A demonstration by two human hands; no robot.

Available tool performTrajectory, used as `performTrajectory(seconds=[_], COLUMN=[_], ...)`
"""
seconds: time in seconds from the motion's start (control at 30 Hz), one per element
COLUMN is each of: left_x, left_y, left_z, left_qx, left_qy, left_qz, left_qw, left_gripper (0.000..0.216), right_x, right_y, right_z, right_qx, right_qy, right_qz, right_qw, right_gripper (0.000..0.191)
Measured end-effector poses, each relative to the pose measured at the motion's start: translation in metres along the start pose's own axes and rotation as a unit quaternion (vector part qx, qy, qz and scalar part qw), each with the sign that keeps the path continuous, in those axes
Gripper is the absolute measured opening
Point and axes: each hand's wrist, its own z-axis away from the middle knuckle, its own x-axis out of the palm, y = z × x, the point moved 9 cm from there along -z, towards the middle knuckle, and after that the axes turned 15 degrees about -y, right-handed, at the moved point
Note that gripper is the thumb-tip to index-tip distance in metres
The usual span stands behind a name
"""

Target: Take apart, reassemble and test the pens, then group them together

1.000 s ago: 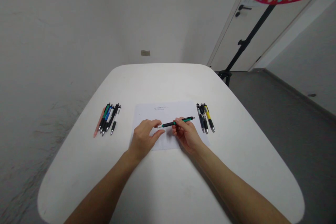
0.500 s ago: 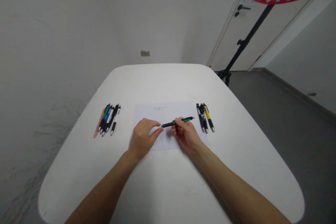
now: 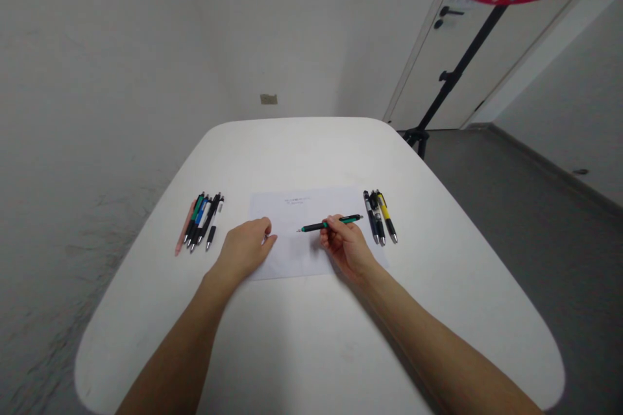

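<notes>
My right hand [image 3: 344, 246] grips a black and green pen [image 3: 315, 227] around its middle, its narrow tip pointing left and its black end toward the upper right. The pen is held above a white sheet of paper [image 3: 287, 266] that bears a few short lines of handwriting near its top. Over the left part of the sheet is my left hand [image 3: 247, 246], apart from the pen. Its fingers are curled with the thumb close by; a small pale spot shows between them, too small to name.
A row of several pens [image 3: 200, 224] and a pink pen [image 3: 185, 228] lie left of the paper. To its right lie black-and-clear pens [image 3: 374, 217] and a yellow pen [image 3: 387, 215]. The white table [image 3: 302, 149] has rounded corners; a stand [image 3: 450, 81] rises behind it.
My left hand has drawn away from the pen's tip, moving left. The right hand keeps its hold on the pen, nearly in the same place.
</notes>
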Motion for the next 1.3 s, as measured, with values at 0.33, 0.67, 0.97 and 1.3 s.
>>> performTrajectory(seconds=[0.33,0.67,0.97,1.3], left_x=[-0.008,0.009,0.012,0.011], left_y=[0.006,0.012,0.012,0.009], left_z=[0.001,-0.002,-0.002,-0.001], left_qx=[0.078,0.051,0.044,0.036], left_qy=[0.087,0.060,0.064,0.084], left_qz=[0.430,0.616,0.618,0.586], left_qw=[0.895,0.784,0.782,0.805], left_gripper=[0.012,0.025,0.025,0.017], right_x=[0.002,0.003,0.008,0.008], right_y=[0.000,0.001,-0.002,-0.002], right_z=[0.000,0.001,0.000,-0.001], right_qx=[-0.005,-0.001,-0.015,-0.025], right_qy=[-0.004,-0.001,-0.028,-0.032], right_qz=[-0.001,0.012,0.059,0.094], right_qw=[1.000,1.000,0.998,0.995], right_gripper=[0.037,0.038,0.036,0.034])
